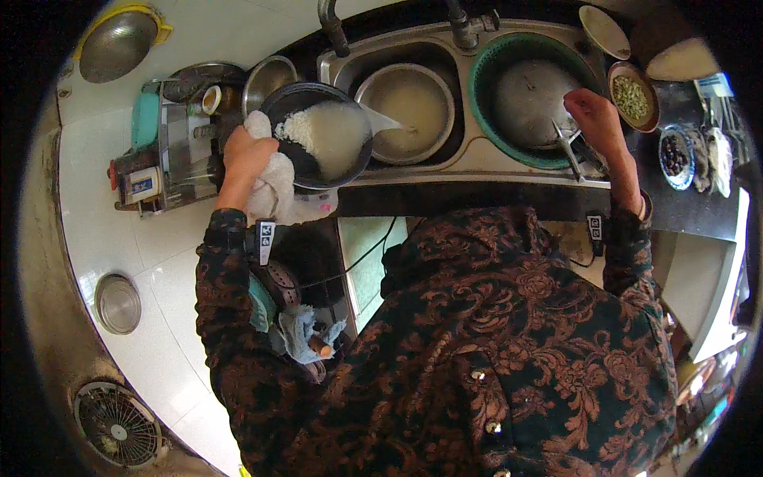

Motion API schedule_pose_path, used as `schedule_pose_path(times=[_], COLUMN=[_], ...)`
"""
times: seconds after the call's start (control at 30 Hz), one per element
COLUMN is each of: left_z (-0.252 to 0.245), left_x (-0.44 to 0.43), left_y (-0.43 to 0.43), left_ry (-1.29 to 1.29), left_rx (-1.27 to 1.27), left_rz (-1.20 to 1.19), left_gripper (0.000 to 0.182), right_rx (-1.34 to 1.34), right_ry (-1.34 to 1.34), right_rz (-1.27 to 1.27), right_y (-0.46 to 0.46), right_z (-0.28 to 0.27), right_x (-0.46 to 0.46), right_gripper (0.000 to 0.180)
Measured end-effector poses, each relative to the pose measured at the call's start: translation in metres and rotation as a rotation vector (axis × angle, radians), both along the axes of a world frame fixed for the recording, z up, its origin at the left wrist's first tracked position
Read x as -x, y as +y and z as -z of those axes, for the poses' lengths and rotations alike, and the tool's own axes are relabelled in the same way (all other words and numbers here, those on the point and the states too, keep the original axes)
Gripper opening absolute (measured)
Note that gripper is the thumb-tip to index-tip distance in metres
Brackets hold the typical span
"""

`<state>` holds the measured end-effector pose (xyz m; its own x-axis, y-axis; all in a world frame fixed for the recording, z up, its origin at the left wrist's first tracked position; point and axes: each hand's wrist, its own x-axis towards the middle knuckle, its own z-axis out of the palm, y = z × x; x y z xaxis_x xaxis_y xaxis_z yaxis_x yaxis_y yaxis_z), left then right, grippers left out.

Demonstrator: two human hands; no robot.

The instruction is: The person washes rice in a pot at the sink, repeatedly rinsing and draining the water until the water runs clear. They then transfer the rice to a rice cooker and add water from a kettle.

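Observation:
My left hand (247,156) grips the rim of a dark pot (280,160) through a pale cloth (275,185). The pot is tilted, with white rice (301,132) and cloudy water in it. Liquid pours over its right side into a metal bowl (444,143) of cloudy water in the left sink basin. Over the right edge of a green plastic basin (477,104) in the right sink basin hangs my right hand (593,119), its fingers curled; whether they hold anything small cannot be told. Below that hand, metal tongs or a similar metal tool (569,149) lies at the basin's edge.
Two faucets (464,30) stand behind the sink (471,161). A bowl of green seeds or beans (630,97) and a patterned bowl of dark pieces (676,156) are at the right. A metal bowl (268,77) and a rack with jars (191,143) stand at the left.

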<state>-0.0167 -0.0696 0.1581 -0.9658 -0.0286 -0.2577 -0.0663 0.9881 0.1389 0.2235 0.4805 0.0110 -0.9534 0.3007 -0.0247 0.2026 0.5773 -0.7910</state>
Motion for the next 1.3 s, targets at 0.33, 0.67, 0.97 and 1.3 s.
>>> schedule_pose_path(times=[0.33, 0.67, 0.97, 1.3], left_z=[-0.036, -0.045, -0.063, -0.063], left_x=[0.003, 0.021, 0.01, 0.023], left_y=[0.018, 0.008, 0.041, 0.046], left_ry=[0.068, 0.026, 0.033, 0.031], left_rx=[0.126, 0.23, 0.405, 0.42], left_rz=[0.098, 0.126, 0.139, 0.243], left_gripper=[0.055, 0.059, 0.058, 0.054], right_rx=[0.434, 0.018, 0.731, -0.48], right_ry=[-0.16, -0.166, -0.137, -0.429], right_rz=[-0.099, -0.047, -0.031, -0.004], right_y=[0.018, 0.03, 0.024, 0.0], right_z=[-0.02, 0.033, -0.001, 0.046], right_x=[-0.009, -0.034, -0.052, -0.065], right_gripper=[0.031, 0.029, 0.046, 0.057])
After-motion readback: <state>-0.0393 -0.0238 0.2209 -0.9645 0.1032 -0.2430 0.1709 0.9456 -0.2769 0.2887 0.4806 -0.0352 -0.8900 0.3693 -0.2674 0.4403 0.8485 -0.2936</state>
